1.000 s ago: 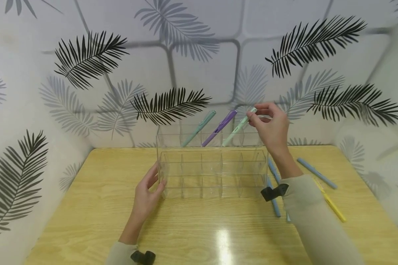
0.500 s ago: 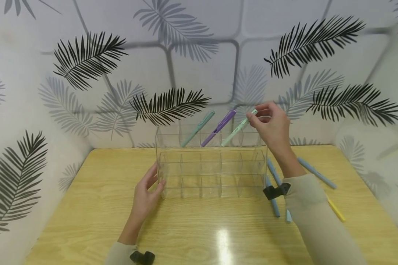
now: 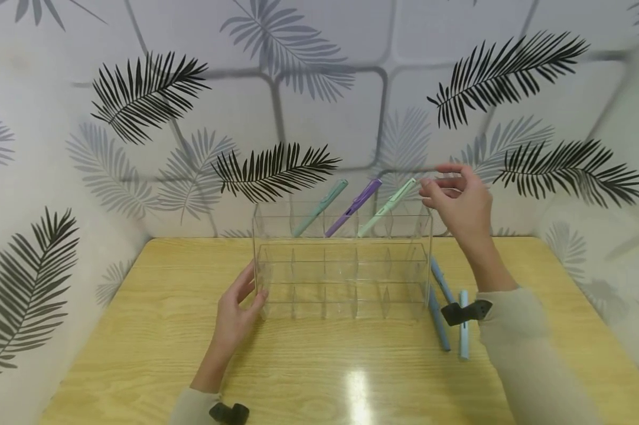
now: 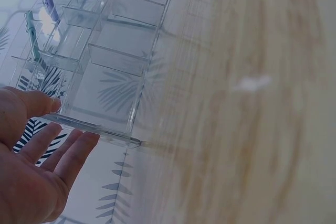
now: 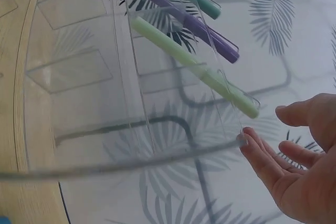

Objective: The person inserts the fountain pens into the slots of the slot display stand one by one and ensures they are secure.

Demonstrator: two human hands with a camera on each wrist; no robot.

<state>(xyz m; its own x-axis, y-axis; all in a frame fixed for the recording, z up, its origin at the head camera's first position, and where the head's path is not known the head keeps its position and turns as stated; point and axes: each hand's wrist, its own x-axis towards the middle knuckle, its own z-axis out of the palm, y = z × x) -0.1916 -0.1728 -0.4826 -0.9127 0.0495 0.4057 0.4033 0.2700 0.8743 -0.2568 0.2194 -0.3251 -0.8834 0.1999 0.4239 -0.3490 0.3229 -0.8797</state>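
Observation:
A clear acrylic rack (image 3: 341, 238) with tiered compartments stands on the table. Leaning in its top tier are a teal pen (image 3: 322, 206), a purple pen (image 3: 354, 208) and a light green pen (image 3: 387, 206), all tilted up to the right. My left hand (image 3: 237, 313) holds the rack's left side, thumb on one face and fingers behind, as the left wrist view also shows. Just right of the light green pen's upper end is my right hand (image 3: 463, 203), fingers apart and holding nothing. In the right wrist view a gap separates its thumb from the light green pen (image 5: 194, 66).
Right of the rack, two blue pens (image 3: 439, 319) and a light blue pen (image 3: 464, 348) lie on the wooden table (image 3: 298, 366). The right sleeve (image 3: 521, 348) covers part of the table there. A leaf-patterned wall (image 3: 330, 118) rises close behind the rack.
My right hand has let go of the light green pen and moved right, its fingers spreading. That pen stays leaning in the rack. The left hand keeps its hold.

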